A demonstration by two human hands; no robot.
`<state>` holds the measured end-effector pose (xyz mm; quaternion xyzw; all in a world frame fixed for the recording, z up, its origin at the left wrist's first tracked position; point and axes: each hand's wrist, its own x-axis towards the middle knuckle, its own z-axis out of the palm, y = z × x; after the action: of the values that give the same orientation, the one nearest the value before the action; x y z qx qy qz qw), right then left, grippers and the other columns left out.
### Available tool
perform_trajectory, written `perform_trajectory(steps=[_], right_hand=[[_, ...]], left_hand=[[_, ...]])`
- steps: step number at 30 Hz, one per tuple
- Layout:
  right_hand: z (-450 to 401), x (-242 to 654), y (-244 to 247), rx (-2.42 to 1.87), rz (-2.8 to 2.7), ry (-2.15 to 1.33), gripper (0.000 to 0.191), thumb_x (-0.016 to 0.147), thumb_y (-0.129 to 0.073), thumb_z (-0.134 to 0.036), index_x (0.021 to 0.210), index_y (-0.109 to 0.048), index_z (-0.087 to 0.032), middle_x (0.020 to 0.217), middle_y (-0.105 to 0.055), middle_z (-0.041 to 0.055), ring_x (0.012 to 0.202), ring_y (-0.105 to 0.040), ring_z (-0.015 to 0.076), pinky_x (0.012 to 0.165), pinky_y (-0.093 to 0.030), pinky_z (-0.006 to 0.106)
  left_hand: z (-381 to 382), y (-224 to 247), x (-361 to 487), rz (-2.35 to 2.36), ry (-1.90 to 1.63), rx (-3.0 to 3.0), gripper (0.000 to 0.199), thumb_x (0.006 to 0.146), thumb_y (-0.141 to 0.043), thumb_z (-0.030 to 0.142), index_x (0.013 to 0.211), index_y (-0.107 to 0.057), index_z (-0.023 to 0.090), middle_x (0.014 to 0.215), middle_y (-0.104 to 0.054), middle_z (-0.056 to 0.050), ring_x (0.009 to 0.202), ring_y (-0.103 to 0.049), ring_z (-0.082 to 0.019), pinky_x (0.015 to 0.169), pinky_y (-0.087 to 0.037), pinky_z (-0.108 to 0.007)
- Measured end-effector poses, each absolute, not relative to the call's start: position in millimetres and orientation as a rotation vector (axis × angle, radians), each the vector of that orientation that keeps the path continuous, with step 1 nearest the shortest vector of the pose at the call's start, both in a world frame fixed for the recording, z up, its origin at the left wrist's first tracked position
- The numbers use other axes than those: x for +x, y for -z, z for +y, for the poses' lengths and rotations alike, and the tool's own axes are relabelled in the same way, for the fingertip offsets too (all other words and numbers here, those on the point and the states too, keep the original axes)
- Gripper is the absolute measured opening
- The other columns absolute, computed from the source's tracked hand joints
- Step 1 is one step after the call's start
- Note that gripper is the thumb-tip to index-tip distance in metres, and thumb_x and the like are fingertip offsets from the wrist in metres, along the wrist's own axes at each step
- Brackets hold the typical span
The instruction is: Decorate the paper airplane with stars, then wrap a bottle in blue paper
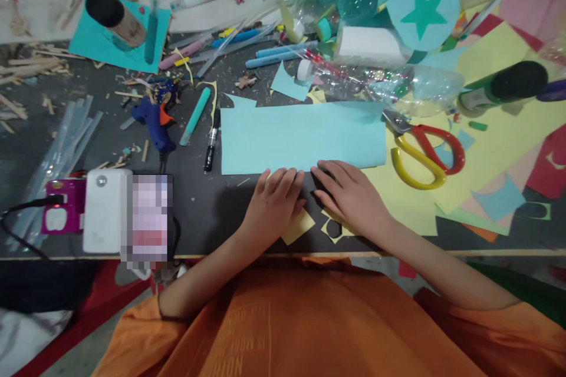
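A long light blue sheet of paper (303, 136) lies flat on the dark table in front of me. My left hand (275, 203) rests palm down, fingertips on the sheet's near edge. Beside it, my right hand (354, 195) lies with its fingers stretched towards the same edge. Neither hand appears to grip the paper. Under and between the hands are yellow paper scraps (299, 227), one with a round hole. Scissors with red and yellow handles (420, 153) touch the sheet's right end. A black pen (212, 142) lies just off its left end.
At left are a blue glue gun (153, 123), a teal cutter (196, 116), glue sticks (57, 159), a white power bank (102, 212) and a blurred-out phone (150, 218). Plastic bottles (367, 79) and markers crowd the back. Yellow paper (407, 206) covers the right side.
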<state>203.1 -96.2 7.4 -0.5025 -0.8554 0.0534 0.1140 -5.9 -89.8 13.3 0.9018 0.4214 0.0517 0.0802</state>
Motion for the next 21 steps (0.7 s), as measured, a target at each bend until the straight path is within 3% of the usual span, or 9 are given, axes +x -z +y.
perform_trajectory(steps=[9, 15, 21], right_hand=[[-98, 231, -16, -1.443, -2.477, -0.088, 0.037, 0.104, -0.041, -0.027, 0.112, -0.071, -0.007, 0.104, -0.076, 0.0177, 0.095, -0.071, 0.0278, 0.083, -0.057, 0.042], [-108, 257, -18, -1.563, -2.373, -0.206, 0.035, 0.103, -0.040, -0.026, 0.117, -0.071, -0.017, 0.106, -0.077, 0.0129, 0.097, -0.070, 0.0277, 0.086, -0.056, 0.044], [-119, 274, -20, -1.627, -2.373, -0.111, 0.034, 0.102, -0.042, -0.023, 0.122, -0.068, -0.013, 0.109, -0.077, 0.0149, 0.099, -0.070, 0.0291, 0.088, -0.055, 0.044]], left_hand=[[-90, -22, -26, 1.369, -0.197, 2.694, 0.042, 0.103, -0.043, 0.030, 0.139, -0.058, 0.014, 0.127, -0.071, -0.013, 0.117, -0.066, -0.026, 0.110, -0.048, -0.045], [-93, -22, -51, 1.490, -0.193, 2.715, 0.040, 0.102, -0.043, 0.027, 0.138, -0.058, 0.016, 0.127, -0.072, -0.013, 0.118, -0.067, -0.027, 0.109, -0.048, -0.047], [-96, -22, -73, 1.589, -0.154, 2.680, 0.042, 0.102, -0.044, 0.030, 0.141, -0.056, 0.018, 0.129, -0.071, -0.015, 0.120, -0.067, -0.029, 0.109, -0.047, -0.049]])
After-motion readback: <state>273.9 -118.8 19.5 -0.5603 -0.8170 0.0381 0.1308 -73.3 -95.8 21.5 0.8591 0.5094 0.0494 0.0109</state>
